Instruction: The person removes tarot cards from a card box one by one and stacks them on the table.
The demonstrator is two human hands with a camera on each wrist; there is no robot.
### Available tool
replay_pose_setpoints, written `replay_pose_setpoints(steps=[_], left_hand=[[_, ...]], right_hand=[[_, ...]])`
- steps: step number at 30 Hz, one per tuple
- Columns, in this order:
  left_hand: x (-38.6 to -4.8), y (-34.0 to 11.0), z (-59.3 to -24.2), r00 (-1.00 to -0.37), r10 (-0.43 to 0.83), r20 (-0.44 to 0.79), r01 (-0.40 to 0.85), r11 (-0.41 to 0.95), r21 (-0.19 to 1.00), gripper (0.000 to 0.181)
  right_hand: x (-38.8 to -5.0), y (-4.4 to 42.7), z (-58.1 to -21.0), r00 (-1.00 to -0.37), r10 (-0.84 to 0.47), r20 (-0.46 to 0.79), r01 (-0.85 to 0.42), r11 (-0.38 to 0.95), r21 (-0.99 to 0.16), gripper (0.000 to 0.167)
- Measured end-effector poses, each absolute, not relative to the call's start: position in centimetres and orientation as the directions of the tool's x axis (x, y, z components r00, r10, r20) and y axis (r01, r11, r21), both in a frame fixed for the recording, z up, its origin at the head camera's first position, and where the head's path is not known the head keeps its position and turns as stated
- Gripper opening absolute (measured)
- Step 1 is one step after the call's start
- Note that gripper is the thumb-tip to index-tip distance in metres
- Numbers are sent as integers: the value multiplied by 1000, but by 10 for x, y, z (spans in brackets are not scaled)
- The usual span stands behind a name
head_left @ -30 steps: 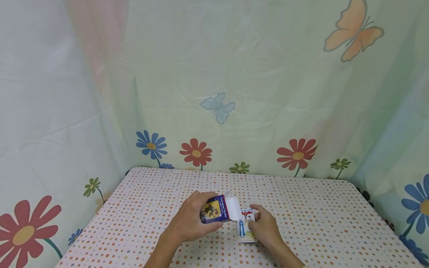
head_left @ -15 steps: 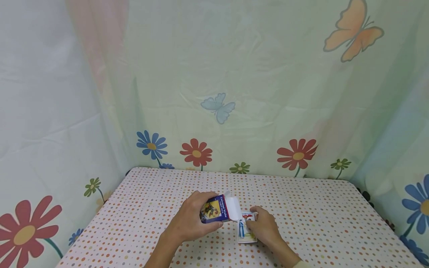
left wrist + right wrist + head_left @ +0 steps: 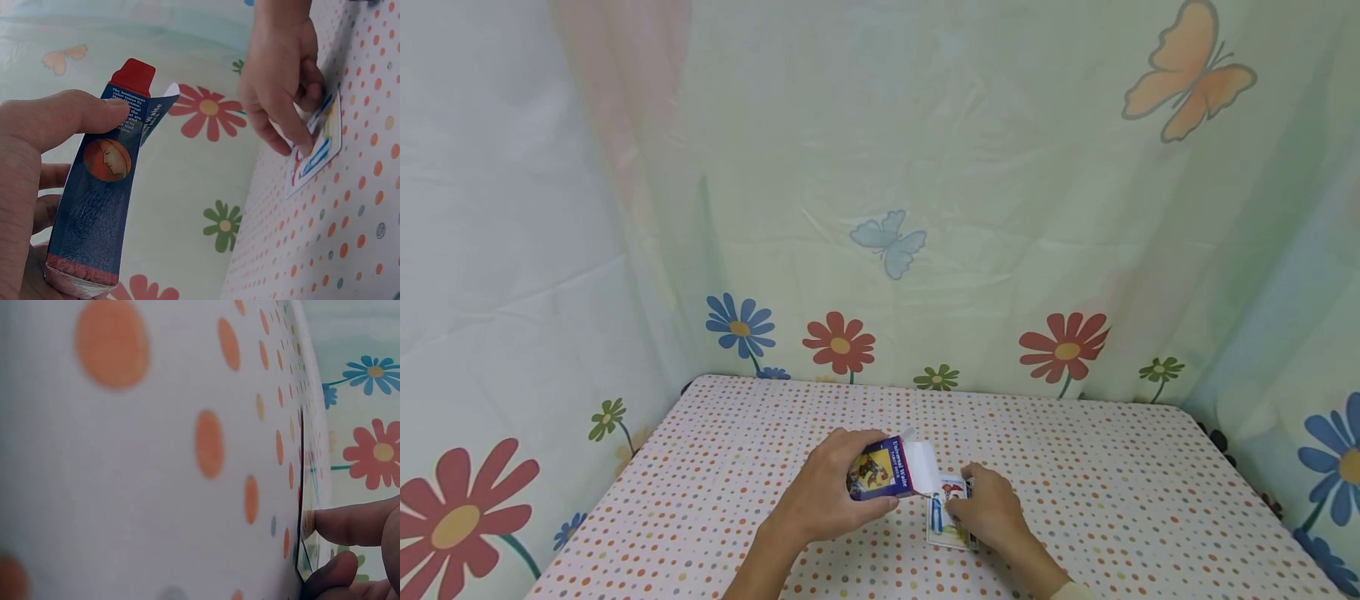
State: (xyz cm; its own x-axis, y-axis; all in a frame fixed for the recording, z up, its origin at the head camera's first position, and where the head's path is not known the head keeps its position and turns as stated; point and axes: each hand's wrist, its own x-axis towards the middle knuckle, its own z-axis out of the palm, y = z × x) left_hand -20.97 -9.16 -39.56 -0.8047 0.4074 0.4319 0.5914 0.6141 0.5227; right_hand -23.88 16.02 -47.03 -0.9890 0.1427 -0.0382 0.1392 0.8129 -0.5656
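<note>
A blue tarot box is gripped by my left hand, tilted, its white flap open toward the right. The left wrist view shows the thumb of the left hand along the box's narrow side. Picture cards lie flat on the table just below the flap, slightly fanned, with a dark edge showing on their right. My right hand holds them, thumb on the top face and fingers curled at the edge. In the right wrist view the cards appear edge-on.
A white cloth with colourful dots covers the table. Curtains printed with flowers and butterflies stand behind it and at both sides. Small dark objects show beyond the right edge.
The top card has slid slightly left, uncovering a dark edge at the right. My right thumb has moved left with it. The left hand and box have stayed still.
</note>
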Motion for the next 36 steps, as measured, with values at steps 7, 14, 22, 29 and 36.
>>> replay_pose_setpoints(steps=[7, 14, 22, 29, 36], left_hand=[[-210, -92, -396, -799, 408, 441, 598, 611, 519, 69], [-209, -91, -395, -808, 409, 425, 587, 621, 519, 69], [-209, -91, -395, -810, 412, 418, 586, 612, 531, 69], [-209, -91, -396, -814, 408, 414, 580, 619, 530, 70], [-209, -91, -397, -814, 406, 415, 579, 623, 526, 70]], right_hand=[[-239, 161, -468, -985, 164, -58, 168, 812, -559, 61], [-239, 162, -472, -984, 173, -45, 166, 796, -582, 54], [-236, 160, -469, -983, 177, -54, 173, 777, -605, 50], [-236, 158, -468, -985, 166, -44, 158, 776, -610, 48], [-237, 159, -469, -983, 177, -51, 170, 766, -620, 47]])
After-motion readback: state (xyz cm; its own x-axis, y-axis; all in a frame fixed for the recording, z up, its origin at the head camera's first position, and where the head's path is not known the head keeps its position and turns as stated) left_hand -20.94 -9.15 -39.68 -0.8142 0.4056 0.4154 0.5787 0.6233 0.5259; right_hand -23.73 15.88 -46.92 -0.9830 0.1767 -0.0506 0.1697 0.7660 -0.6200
